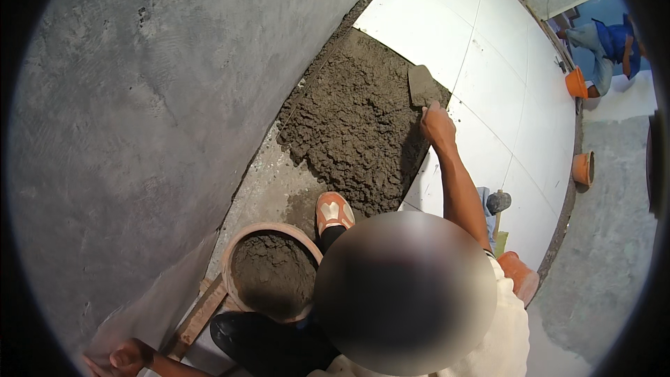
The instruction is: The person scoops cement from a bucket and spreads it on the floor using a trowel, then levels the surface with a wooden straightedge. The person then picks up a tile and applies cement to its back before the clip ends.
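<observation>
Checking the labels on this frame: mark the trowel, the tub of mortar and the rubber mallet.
trowel [421, 85], head view, on the flat blade.
tub of mortar [234, 255], head view, on the left rim.
rubber mallet [498, 202], head view, on the dark head.

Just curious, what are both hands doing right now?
Right hand grips trowel on wet mortar bed. Left hand braced on wall. Nothing in the way.

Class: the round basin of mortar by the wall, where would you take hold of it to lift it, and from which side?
Grip the basin by its bare rim at opposite sides, one hand each, coming from above. It is round, open-topped and filled with mortar, with no handle visible.
</observation>
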Motion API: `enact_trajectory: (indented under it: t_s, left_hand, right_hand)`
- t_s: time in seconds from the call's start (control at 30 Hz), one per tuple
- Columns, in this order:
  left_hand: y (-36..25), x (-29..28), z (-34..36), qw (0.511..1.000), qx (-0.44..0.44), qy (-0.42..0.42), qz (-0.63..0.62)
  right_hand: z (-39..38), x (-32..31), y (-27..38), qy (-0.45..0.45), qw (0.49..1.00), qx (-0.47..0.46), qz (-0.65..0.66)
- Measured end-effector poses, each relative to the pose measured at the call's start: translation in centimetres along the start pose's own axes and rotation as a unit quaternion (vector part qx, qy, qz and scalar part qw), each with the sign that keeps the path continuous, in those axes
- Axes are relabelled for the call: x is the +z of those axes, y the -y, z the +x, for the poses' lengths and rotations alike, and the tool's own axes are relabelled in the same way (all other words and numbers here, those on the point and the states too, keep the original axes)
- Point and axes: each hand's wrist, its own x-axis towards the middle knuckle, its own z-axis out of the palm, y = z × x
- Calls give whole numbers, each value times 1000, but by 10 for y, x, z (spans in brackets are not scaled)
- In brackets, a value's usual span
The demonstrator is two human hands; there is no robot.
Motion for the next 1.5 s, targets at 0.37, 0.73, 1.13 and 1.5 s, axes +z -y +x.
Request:
enact_trajectory:
  t_s: [0.37,0.73,1.13,1.5]
  left_hand:
    - [7,-5,1,1000,11,10,6]
    - [44,-2,-19,997,52,-17,45]
    - [24,-11,-22,999,25,-2,41]
    - [16,-2,-8,1000,16,6,0]
  right_hand:
    - [-16,24,-58,94,934,112,326]
    - [3,28,84,146,875,51,459]
    - [5,34,110,89,959,-237,124]
    - [-95,19,92,189,922,-332,61]
